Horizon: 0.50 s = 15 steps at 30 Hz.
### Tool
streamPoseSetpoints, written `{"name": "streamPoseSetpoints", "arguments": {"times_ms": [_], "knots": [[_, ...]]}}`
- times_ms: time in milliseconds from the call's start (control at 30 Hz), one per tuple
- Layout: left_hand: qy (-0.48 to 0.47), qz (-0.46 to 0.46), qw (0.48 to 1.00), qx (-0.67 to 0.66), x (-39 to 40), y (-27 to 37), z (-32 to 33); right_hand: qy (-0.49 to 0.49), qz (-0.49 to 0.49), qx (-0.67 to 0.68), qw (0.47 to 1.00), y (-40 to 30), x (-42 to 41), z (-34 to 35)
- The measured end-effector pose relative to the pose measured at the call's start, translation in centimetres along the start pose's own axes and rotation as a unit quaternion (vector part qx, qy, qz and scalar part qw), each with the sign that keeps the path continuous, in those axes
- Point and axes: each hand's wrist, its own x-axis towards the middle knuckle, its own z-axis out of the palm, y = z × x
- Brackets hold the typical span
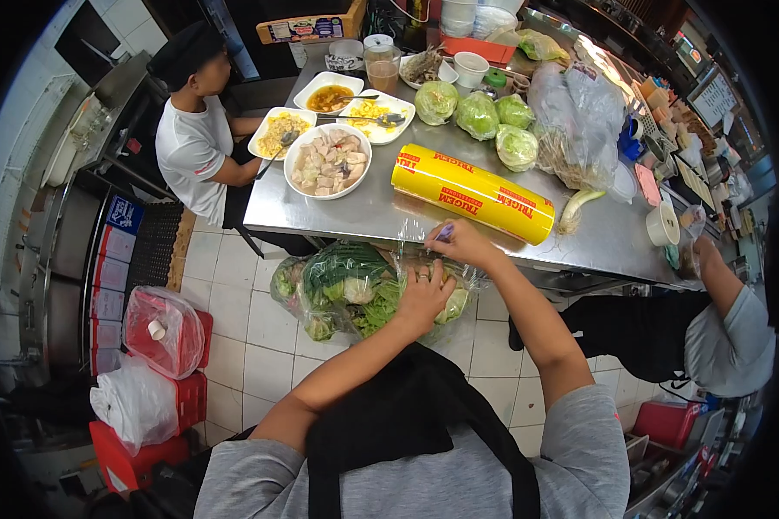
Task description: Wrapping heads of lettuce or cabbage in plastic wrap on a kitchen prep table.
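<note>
My right hand (457, 241) grips a small purple-handled tool (445, 232) at the front edge of the steel table (337, 220). Its working end is hidden. Just below, my left hand (426, 290) holds a vegetable in clear plastic film, its fingers spread over the top. Clear film (410, 243) hangs at the table edge beside my hands. Under and left of my left hand is a large clear bag of leafy greens and lettuce heads (357, 292). A yellow roll of Trigem cling film (472, 193) lies on the table beyond my right hand.
Several wrapped lettuce heads (477, 117) and a bagged bunch with roots (571, 123) stand behind the roll. Food bowls (328, 188) crowd the table's left end, by a seated person (195, 136). Another person's arm (720, 276) reaches in at right. Red crates (191, 396) stand on the floor left.
</note>
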Motion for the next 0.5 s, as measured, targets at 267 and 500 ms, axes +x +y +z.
{"name": "streamPoseSetpoints", "arguments": {"times_ms": [267, 500], "knots": [[-0.009, 0.005, 1.0, -0.023, -0.1, -0.3, -0.4, -0.037, -0.065, -0.144, 0.987, 1.4, 1.1, 1.9], [-0.008, 0.005, 0.999, -0.045, 0.0, -0.4, 0.0, -0.042, -0.051, -0.096, 0.993, 1.7, 0.9, 1.0]]}}
